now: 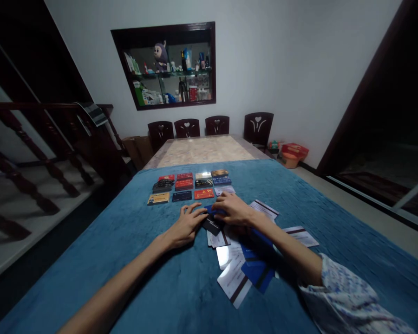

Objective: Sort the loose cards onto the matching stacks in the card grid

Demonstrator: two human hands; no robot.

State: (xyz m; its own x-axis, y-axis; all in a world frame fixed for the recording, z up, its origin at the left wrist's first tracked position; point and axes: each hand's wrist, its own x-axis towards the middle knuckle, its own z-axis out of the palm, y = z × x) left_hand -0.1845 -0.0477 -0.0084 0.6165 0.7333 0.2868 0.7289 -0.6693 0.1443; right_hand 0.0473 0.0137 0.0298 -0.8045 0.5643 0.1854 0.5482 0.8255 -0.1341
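A loose pile of plastic cards lies on the blue tablecloth, with both hands at its far left side. My left hand (190,225) rests there, fingers bent and a little apart, its tips at the edges of a blue card (209,209) and a black card (213,226). My right hand (235,208) reaches over the pile, its fingers curled down on the blue card; its thumb is partly hidden. Below the hands, white cards (235,280) with dark stripes and blue cards (259,273) overlap. Beyond the hands are small card stacks in rows, including red (184,184), orange (204,194) and yellow (158,198).
The blue tablecloth (142,283) covers the near part of a long table (202,150). Single white cards (301,235) lie at the pile's right side. Dark chairs (258,127) stand at the far end. A wooden railing (38,192) runs along the left.
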